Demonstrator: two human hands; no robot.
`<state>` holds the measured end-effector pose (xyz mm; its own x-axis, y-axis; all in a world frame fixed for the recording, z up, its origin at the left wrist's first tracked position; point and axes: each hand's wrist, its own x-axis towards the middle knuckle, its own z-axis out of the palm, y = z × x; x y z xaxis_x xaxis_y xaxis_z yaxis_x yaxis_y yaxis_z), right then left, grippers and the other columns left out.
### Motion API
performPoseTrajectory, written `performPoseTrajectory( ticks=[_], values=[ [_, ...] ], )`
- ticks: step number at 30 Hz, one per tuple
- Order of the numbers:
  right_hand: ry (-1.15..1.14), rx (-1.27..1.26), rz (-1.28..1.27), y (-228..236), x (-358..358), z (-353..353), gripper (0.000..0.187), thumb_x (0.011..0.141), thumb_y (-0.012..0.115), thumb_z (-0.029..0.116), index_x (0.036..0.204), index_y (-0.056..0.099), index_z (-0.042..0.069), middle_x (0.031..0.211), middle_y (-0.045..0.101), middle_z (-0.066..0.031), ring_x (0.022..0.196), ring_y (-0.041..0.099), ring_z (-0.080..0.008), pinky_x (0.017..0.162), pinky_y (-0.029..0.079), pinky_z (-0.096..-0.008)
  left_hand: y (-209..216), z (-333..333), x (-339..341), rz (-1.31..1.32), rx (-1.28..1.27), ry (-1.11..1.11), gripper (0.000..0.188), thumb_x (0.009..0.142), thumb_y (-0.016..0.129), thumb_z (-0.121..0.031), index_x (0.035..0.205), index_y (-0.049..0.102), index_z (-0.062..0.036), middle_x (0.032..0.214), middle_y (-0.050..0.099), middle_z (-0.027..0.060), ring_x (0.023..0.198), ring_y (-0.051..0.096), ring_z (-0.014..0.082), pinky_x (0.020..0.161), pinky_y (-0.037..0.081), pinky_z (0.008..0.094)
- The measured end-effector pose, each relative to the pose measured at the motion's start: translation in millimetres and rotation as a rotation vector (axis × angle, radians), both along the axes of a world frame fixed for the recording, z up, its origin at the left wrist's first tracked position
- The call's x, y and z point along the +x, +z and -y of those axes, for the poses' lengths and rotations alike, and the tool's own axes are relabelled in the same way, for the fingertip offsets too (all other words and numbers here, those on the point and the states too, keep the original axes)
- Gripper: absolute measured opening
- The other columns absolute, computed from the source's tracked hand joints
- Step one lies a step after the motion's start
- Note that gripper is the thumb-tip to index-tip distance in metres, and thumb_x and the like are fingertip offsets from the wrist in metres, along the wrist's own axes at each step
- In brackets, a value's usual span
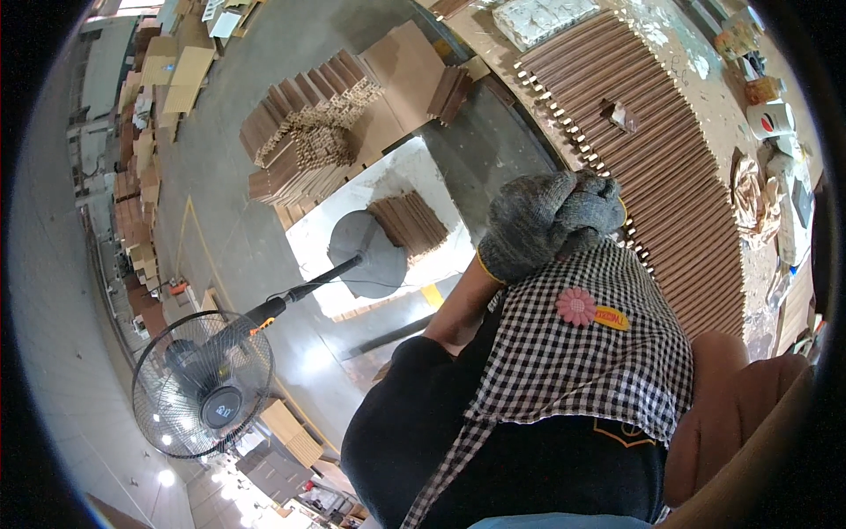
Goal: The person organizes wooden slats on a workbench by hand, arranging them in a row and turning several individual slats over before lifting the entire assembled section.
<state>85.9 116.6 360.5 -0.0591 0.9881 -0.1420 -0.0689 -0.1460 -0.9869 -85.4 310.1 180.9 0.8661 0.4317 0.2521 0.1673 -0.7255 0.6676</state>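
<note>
Both hands wear grey knitted gloves with yellow cuff edging and are together in front of my checked apron (564, 353). My left hand (522, 227) has its fingers curled closed against the other glove. My right hand (595, 204) is bent over it, also closed. Whatever lies between them, if anything, is hidden. Right beside the gloves, a long row of brown wooden strips (665, 167) with pale notched ends is packed side by side on the workbench (480, 26). A small crumpled brown scrap (620, 116) rests on top of the strips.
A standing fan (204, 383) is at the left, its round base (366, 256) on a white board (441, 176) beside a small stack of brown strips (407, 220). Stacked brown pieces (308, 106) stand beyond. Along the bench's far side are a white cup (768, 120) and crumpled brown paper (753, 198).
</note>
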Motion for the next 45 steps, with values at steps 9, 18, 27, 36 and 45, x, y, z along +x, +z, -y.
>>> performPoseTrajectory(
  ticks=[9, 18, 27, 36, 45],
  values=[
    [0.022, -0.009, 0.006, 2, -8, -2, 0.026, 0.110, 0.047, 0.020, 0.107, 0.066, 0.003, 0.099, 0.067, -0.0142, 0.078, 0.068, -0.0278, 0.065, 0.058, -0.0417, 3, 0, -4, 0.010, 0.096, -0.017, 0.048, 0.092, 0.069, -0.033, 0.135, 0.063, -0.0134, 0.138, 0.059, 0.0188, 0.123, 0.059, 0.0390, 0.105, 0.047, 0.0542],
    [0.060, -0.015, 0.012, 4, -9, -3, 0.026, 0.110, 0.047, 0.021, 0.108, 0.066, 0.003, 0.102, 0.067, -0.0139, 0.081, 0.068, -0.0276, 0.066, 0.059, -0.0419, -15, 4, -18, 0.130, 0.239, 0.060, 0.053, 0.092, 0.072, -0.034, 0.139, 0.060, -0.0112, 0.140, 0.059, 0.0192, 0.124, 0.059, 0.0401, 0.106, 0.047, 0.0531],
    [0.081, -0.018, 0.023, 11, -19, -8, 0.026, 0.110, 0.047, 0.021, 0.110, 0.066, 0.004, 0.105, 0.067, -0.0137, 0.083, 0.069, -0.0275, 0.067, 0.059, -0.0421, 3, 1, -22, 0.210, -0.023, 0.130, 0.056, 0.090, 0.076, -0.030, 0.137, 0.059, -0.0030, 0.124, 0.069, 0.0212, 0.110, 0.067, 0.0413, 0.100, 0.052, 0.0500],
    [0.124, -0.069, 0.018, 16, -19, -1, 0.026, 0.110, 0.047, 0.022, 0.111, 0.067, 0.004, 0.108, 0.067, -0.0134, 0.085, 0.069, -0.0273, 0.068, 0.059, -0.0423, 12, 4, -41, 0.108, -0.063, 0.166, 0.052, 0.091, 0.076, -0.031, 0.134, 0.063, -0.0056, 0.117, 0.072, 0.0204, 0.103, 0.070, 0.0401, 0.093, 0.055, 0.0469],
    [0.134, -0.120, 0.017, 25, -20, 3, 0.027, 0.110, 0.048, 0.023, 0.113, 0.067, 0.004, 0.111, 0.067, -0.0131, 0.087, 0.069, -0.0271, 0.069, 0.060, -0.0425, -18, 15, -43, 0.374, -0.042, 0.149, 0.067, 0.084, 0.084, -0.033, 0.140, 0.056, -0.0053, 0.115, 0.073, 0.0194, 0.099, 0.072, 0.0395, 0.089, 0.057, 0.0474]
  ],
)
